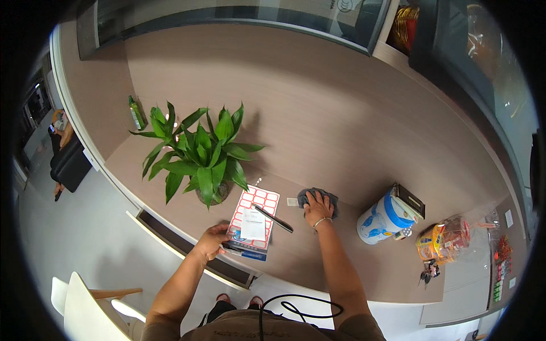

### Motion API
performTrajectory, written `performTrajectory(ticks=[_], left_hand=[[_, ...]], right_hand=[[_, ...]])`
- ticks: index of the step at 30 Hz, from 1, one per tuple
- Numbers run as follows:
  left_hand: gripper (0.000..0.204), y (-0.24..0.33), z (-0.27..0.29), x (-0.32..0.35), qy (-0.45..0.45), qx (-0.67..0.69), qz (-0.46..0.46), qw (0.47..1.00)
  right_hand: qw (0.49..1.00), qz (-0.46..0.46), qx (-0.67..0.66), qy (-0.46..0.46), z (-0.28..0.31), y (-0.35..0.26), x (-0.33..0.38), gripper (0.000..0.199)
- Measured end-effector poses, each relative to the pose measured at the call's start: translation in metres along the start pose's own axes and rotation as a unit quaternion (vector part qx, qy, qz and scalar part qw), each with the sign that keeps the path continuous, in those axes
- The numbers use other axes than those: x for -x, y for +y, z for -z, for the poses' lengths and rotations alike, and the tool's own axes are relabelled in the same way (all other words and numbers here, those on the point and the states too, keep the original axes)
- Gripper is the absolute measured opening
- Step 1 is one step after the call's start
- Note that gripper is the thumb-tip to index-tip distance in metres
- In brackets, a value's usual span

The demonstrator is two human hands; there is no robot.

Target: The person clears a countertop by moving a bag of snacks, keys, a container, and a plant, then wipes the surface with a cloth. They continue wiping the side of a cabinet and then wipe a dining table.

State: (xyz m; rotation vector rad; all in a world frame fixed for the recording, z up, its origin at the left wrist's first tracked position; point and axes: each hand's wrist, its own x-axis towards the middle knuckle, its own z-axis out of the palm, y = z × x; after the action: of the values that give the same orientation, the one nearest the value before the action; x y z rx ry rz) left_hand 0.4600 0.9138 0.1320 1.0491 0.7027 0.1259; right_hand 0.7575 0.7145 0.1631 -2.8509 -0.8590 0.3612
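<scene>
At the counter's front edge, my left hand (214, 241) is closed on the near left corner of a stack of label sheets (262, 197) with red-outlined blanks. A small white paper slip (253, 225) and a dark pen (275, 219) lie on top of the stack. Further right, my right hand (319, 209) presses a bunched dark grey cloth (332, 200) onto the counter, fingers bent over it. Just left of the cloth lies a small pale card (292, 202). Part of the cloth is hidden under my palm.
A leafy potted plant (207, 162) stands at left, with a green bottle (136, 112) behind. Right are a blue-white canister (382, 220), an orange-labelled plastic package (442, 241) and keys (430, 271). A drawer (170, 236) is pulled out below. A person (63, 128) sits far left.
</scene>
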Motion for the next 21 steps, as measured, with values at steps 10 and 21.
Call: performTrajectory(ticks=[10, 21], left_hand=[[0.039, -0.003, -0.012, -0.029, -0.043, -0.007, 0.001, 0.999], [0.052, 0.003, -0.035, -0.043, -0.088, -0.007, -0.031, 0.996]], right_hand=[[0.999, 0.038, -0.001, 0.030, -0.021, -0.022, 0.029, 0.063], [0.998, 0.029, -0.045, 0.038, -0.038, -0.079, 0.081, 0.086]])
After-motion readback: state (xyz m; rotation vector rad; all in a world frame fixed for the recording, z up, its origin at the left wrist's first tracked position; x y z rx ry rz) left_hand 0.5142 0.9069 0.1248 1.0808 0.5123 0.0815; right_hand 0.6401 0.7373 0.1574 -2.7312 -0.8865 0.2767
